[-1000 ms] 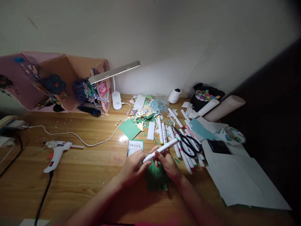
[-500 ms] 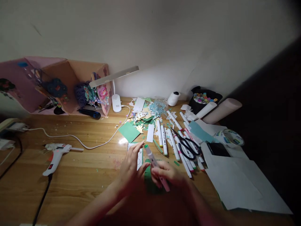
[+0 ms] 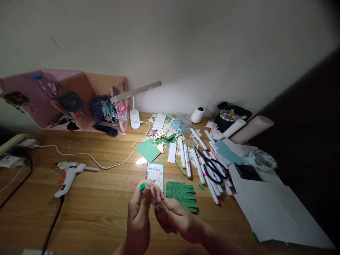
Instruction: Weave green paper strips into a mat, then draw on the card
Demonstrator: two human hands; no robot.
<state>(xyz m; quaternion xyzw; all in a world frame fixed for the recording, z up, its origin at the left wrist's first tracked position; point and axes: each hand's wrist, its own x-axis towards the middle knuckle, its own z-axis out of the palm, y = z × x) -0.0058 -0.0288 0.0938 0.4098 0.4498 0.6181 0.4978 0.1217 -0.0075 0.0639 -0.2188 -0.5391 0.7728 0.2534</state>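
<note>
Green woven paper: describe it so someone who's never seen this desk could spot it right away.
On the wooden desk, look just beyond the right hand, right of the white card with black drawings. There lies the woven paper, strip ends jutting from its right edge. Unlike the plain, lighter green sheet farther back, it's darker, with interlaced strips.

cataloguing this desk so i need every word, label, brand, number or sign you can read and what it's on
No text can be read with certainty.
Drawn card: small black characters along its far edge, too small to read.
Held marker: dark marks on the barrel, too blurred.
Loose markers: tiny print, unreadable.
Lamp base: a small label, unreadable.
Tape roll: coloured print, unreadable.
</note>
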